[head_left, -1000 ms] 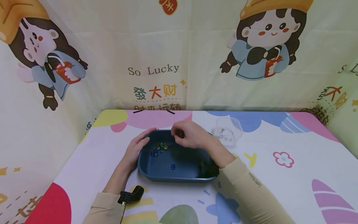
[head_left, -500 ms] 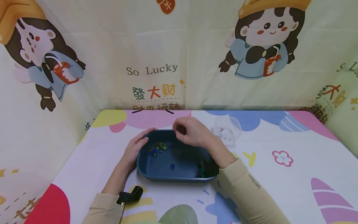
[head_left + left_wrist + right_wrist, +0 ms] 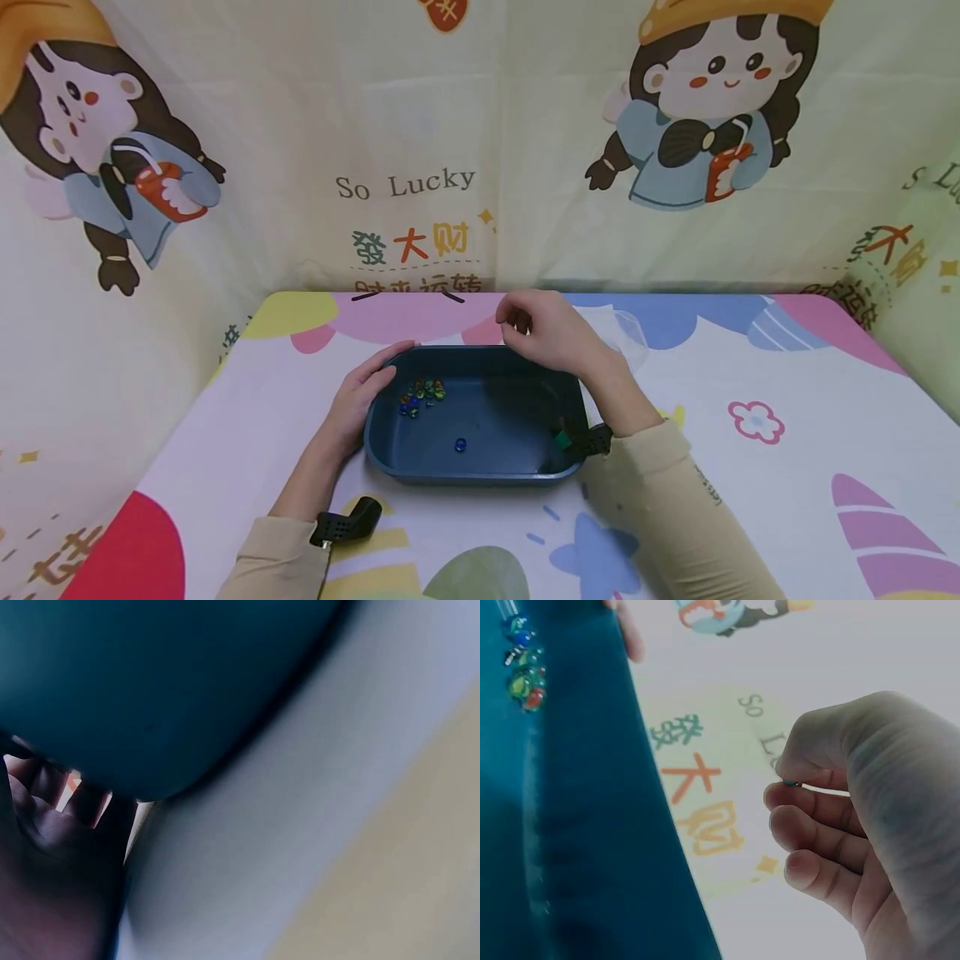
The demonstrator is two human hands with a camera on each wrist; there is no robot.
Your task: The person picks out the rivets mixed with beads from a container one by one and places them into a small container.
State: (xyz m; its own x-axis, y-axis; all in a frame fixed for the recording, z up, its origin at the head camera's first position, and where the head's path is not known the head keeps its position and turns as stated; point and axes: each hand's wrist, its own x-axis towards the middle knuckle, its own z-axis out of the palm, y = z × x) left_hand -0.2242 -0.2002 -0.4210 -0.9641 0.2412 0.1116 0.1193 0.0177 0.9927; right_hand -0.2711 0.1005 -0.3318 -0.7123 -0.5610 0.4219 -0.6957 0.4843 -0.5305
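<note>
My left hand [image 3: 362, 400] grips the left end of a dark blue rectangular tray [image 3: 480, 481], its thumb at the rim and its fingers along the outer wall. Past the tray's far edge, my right hand [image 3: 551, 332] is raised above the table. In the right wrist view, its thumb and index finger pinch a tiny shiny dark piece [image 3: 791, 783]; it is too small and covered to tell its kind. The other fingers are loosely bent. A cluster of coloured glass marbles [image 3: 427, 390] lies in the tray's left part, and one blue marble [image 3: 461, 445] lies apart nearer the front.
A clear plastic box [image 3: 632, 333] stands behind the right hand, which partly hides it. Black wrist cameras sit on both wrists, the right one [image 3: 596, 440] overlapping the tray's right end. The table wears a patterned cloth [image 3: 795, 517], and a printed curtain [image 3: 540, 167] hangs behind.
My right hand has moved right and away from me, from over the tray's far rim to beyond it, towards the clear box. The left hand keeps its hold on the tray.
</note>
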